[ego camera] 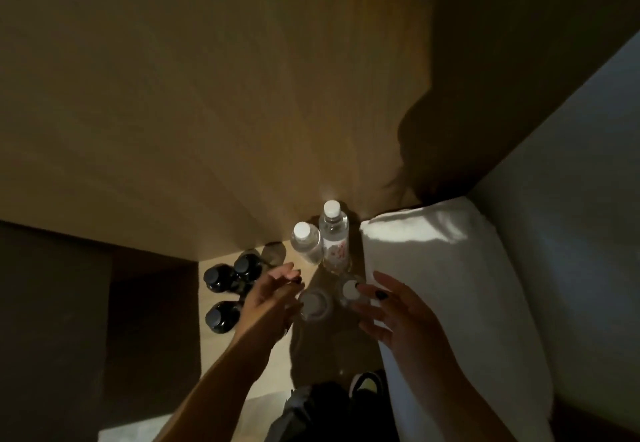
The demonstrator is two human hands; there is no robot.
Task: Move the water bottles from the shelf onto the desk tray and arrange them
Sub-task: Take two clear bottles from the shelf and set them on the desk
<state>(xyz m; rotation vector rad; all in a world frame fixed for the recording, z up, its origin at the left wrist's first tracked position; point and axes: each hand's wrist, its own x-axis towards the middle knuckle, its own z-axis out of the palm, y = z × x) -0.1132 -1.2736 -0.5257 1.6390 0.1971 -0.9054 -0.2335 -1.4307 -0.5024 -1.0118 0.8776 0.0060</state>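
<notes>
Several clear water bottles with white caps stand on a low wooden shelf (277,348). Two stand at the back by the wood wall: a taller one with a red-printed label (334,233) and a shorter one (305,243) to its left. Two nearer ones sit in shadow between my hands, one on the left (313,304) and one on the right (350,290). My left hand (268,298) is beside the left near bottle, fingers loosely spread. My right hand (394,313) hovers just right of the right near bottle, fingers extended. Neither hand plainly grips a bottle.
Three dark bottles with black caps (227,294) stand at the shelf's left edge. A white folded towel or pillow (433,268) borders the bottles on the right. The wood wall (207,112) rises behind. A dark bag and a shoe (363,384) lie below.
</notes>
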